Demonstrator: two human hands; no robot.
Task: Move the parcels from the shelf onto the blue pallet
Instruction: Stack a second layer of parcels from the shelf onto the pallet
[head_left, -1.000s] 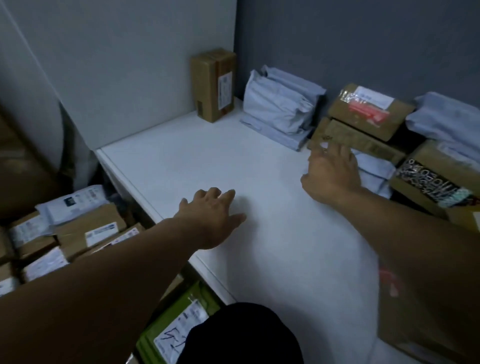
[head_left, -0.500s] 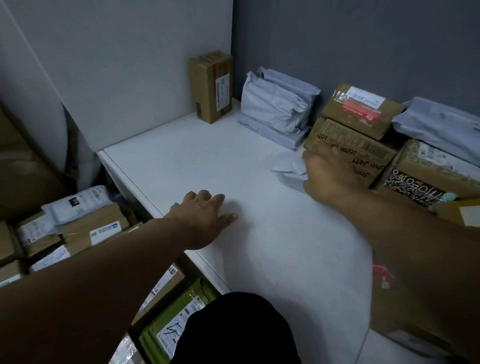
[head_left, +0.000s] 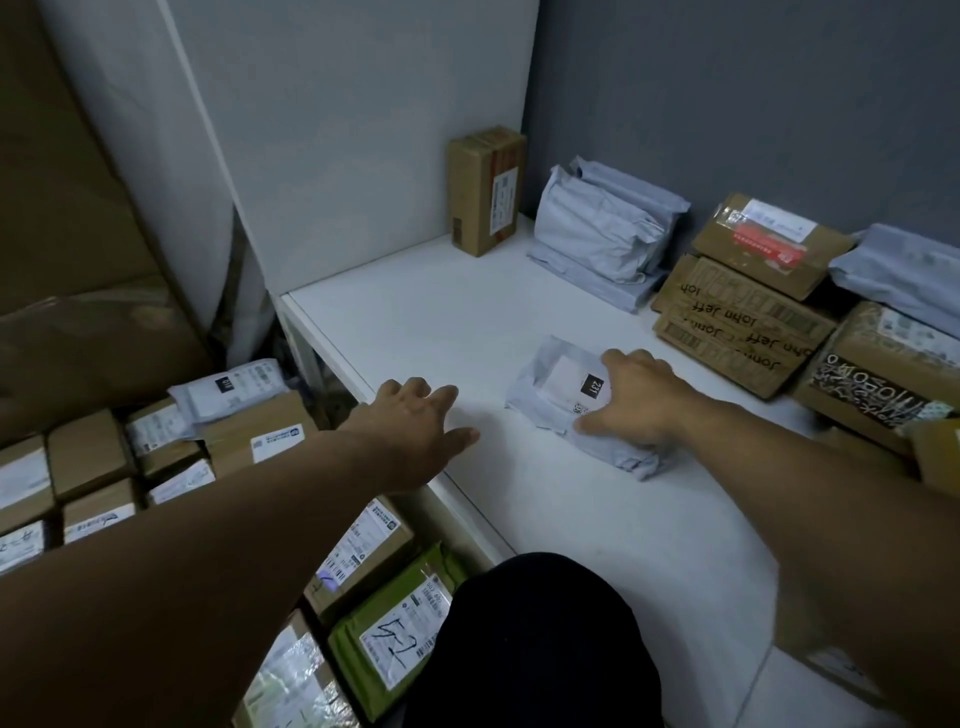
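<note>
Big white shelf (head_left: 415, 322) in front of me, parcels lined along its back and right. In the far corner a cardboard box (head_left: 485, 189) stands on end, and beside it grey mailers (head_left: 602, 228) lean in a stack. Right of those, a printed box (head_left: 737, 327) lies flat with a red-taped box (head_left: 769, 244) on top. Another grey mailer (head_left: 904, 275) and a black-scrawled box (head_left: 883, 374) run off the right edge.

Down to my left, below the shelf, packed boxes (head_left: 88, 457) lie label-up, with a green parcel (head_left: 395, 623) nearer me.

Out on the open shelf near its front edge sits one small grey mailer (head_left: 550, 395), well apart from the rest, its label facing up.

My right hand (head_left: 634, 405) is palm down on that mailer, thumb splayed along its near side and fingers bent over its far part. Whether they hook it or only press, I can't tell. My left hand (head_left: 415, 426) lies flat on the shelf just beside the mailer, fingers straight, thumb out, holding nothing.

My right forearm hides the shelf's near right, and something dark (head_left: 530, 649) blocks the bottom of my view.
</note>
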